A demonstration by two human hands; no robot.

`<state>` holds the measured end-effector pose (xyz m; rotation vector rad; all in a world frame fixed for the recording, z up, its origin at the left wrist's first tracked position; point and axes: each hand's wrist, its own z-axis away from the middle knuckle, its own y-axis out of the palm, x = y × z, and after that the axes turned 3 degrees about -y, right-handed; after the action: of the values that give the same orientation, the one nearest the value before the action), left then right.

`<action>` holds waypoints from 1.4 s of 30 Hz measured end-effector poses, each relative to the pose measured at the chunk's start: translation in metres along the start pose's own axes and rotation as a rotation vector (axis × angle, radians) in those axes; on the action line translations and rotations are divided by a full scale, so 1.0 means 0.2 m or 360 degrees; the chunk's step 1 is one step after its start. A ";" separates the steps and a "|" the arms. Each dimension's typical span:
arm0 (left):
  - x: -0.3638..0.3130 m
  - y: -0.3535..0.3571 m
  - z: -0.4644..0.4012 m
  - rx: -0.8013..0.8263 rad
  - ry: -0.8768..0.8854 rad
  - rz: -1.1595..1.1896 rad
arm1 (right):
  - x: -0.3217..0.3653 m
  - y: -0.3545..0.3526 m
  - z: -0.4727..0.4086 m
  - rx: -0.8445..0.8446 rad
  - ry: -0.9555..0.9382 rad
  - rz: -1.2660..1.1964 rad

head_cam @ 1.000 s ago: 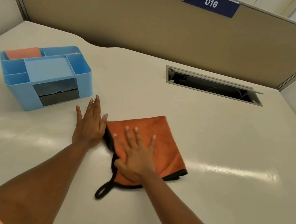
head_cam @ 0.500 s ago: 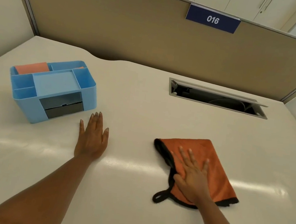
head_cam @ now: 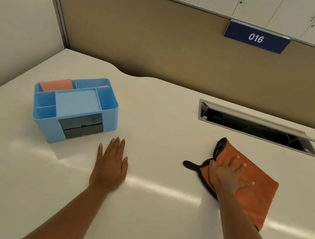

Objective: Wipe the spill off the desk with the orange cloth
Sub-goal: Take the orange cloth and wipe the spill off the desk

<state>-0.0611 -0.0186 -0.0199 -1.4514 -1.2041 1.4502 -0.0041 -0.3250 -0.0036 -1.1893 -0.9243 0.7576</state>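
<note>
An orange cloth [head_cam: 253, 190] with a black hem and a black hanging loop lies flat on the cream desk [head_cam: 151, 208], right of centre. My right hand [head_cam: 227, 174] presses down on its left part, fingers spread and pointing right. My left hand [head_cam: 111, 163] rests palm down on the bare desk, fingers together, well left of the cloth and just in front of the blue organizer. No wet spill is visible on the desk surface.
A blue plastic desk organizer [head_cam: 76, 108] with orange pads in its back slots stands at the left. An open cable hatch [head_cam: 257, 128] is set into the desk behind the cloth. A tan partition [head_cam: 162, 45] with a "016" sign closes off the back.
My right hand has slid the cloth to the right, away from my left hand, and turned it. My left hand has stayed flat in the same spot.
</note>
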 end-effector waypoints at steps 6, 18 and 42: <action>-0.02 -0.01 0.01 0.0016 -0.0009 -0.0036 | 0.31 0.04 -0.05 0.0034 -0.0238 0.0049; 0.11 -0.20 -0.05 -0.0676 -0.0421 -0.0189 | 0.55 0.15 0.11 0.0011 -0.0733 0.0096; 0.35 -0.70 -0.48 -0.0750 -0.0287 0.0270 | 0.86 0.24 0.22 0.0035 -0.0742 0.0035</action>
<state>0.0132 0.0977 0.1015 -1.7990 -1.6505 1.4992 0.0322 -0.1449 -0.0136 -1.0209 -1.2813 1.0861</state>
